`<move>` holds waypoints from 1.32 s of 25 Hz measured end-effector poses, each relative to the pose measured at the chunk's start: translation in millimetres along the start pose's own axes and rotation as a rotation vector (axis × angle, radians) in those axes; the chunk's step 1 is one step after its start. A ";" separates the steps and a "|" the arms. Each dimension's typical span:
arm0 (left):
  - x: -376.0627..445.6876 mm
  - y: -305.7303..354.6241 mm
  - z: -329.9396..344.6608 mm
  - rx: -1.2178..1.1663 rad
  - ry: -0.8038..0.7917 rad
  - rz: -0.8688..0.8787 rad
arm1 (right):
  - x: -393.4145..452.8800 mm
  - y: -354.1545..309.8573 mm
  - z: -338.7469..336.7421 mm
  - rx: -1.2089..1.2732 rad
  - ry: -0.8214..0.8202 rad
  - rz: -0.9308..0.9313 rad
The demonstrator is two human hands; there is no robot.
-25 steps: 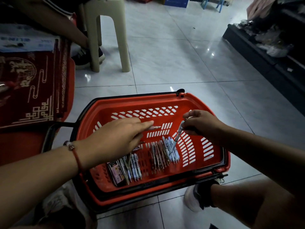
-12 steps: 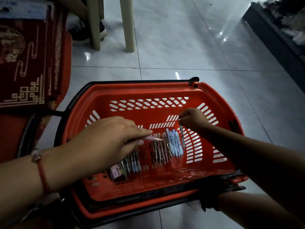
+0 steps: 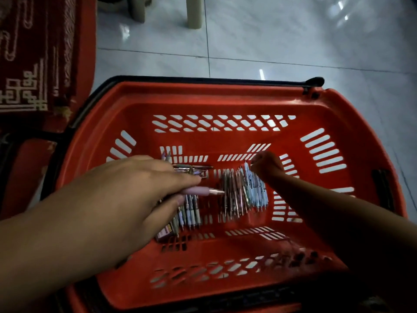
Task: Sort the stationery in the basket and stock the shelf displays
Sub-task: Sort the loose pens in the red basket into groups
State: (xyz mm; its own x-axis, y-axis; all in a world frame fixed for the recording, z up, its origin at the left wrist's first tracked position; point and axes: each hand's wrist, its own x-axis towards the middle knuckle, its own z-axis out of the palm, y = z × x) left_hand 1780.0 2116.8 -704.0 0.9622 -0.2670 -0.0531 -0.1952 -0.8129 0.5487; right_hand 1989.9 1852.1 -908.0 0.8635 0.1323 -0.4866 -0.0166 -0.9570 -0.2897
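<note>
A red plastic basket (image 3: pixel 225 96) sits on the tiled floor. Several pens lie on its slotted bottom in two rows: a left row (image 3: pixel 189 213) and a right row (image 3: pixel 243 193). My left hand (image 3: pixel 126 195) reaches in over the left row and pinches a pink pen (image 3: pixel 200 190) that points right. My right hand (image 3: pixel 267 166) is deeper in the basket at the far end of the right row, fingers curled down at a white pen (image 3: pixel 247 175). A small labelled packet (image 3: pixel 165 233) lies beside the left row.
A stack of red and gold patterned packs (image 3: pixel 33 64) stands at the left, close to the basket. Beige plastic stool legs (image 3: pixel 194 12) stand on the floor beyond. Black basket handles (image 3: pixel 316 83) lie folded along the rim.
The view has dipped and closed in on the basket. My right hand has lowered its pen onto the right row. My left hand has kept the pink pen and dropped nearer the pens.
</note>
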 end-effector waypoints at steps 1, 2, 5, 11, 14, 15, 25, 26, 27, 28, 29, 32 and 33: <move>1.1 -4.4 2.3 0.011 -0.021 -0.008 | 5.0 3.5 3.8 -0.007 -0.012 0.004; 2.0 -6.9 5.4 0.027 -0.032 -0.015 | 5.1 4.6 5.9 -0.026 -0.027 0.017; 5.4 -12.3 12.1 0.096 -0.027 -0.036 | 8.5 7.3 10.7 0.027 -0.087 0.074; 9.4 8.3 2.6 0.116 -0.111 -0.092 | -56.1 -27.1 -37.8 0.396 -0.319 0.140; 12.1 26.0 1.3 0.211 -0.159 -0.036 | -131.0 -56.4 -83.8 0.522 -0.557 -0.078; 11.8 32.1 1.2 0.240 -0.146 -0.006 | -153.9 -65.2 -97.4 0.526 -0.588 -0.165; -10.0 82.8 -8.5 0.295 0.018 0.137 | -287.7 -74.1 -139.9 0.684 -0.217 -0.339; -12.8 87.0 -8.7 0.302 0.027 0.131 | -290.9 -69.1 -143.2 0.871 -0.274 -0.255; -15.9 91.0 -8.5 0.295 0.024 0.115 | -292.9 -65.4 -143.8 1.055 -0.330 -0.186; -19.3 95.9 -7.8 0.266 0.019 0.094 | -295.9 -62.7 -143.1 1.211 -0.369 -0.145; -22.8 100.3 -6.4 0.221 0.014 0.068 | -298.1 -62.4 -139.7 1.322 -0.393 -0.121; -28.5 112.7 -1.4 0.096 0.033 0.012 | -302.5 -69.5 -121.2 1.420 -0.417 -0.072; -29.3 115.5 -0.6 0.075 0.050 -0.003 | -303.9 -72.1 -115.4 1.410 -0.432 -0.062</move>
State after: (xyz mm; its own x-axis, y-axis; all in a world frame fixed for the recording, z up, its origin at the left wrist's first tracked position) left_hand 1729.3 2031.0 -638.5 0.9707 -0.2398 -0.0124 -0.2040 -0.8508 0.4843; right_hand 1786.8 1851.1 -644.1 0.6715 0.4701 -0.5728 -0.6702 0.0558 -0.7400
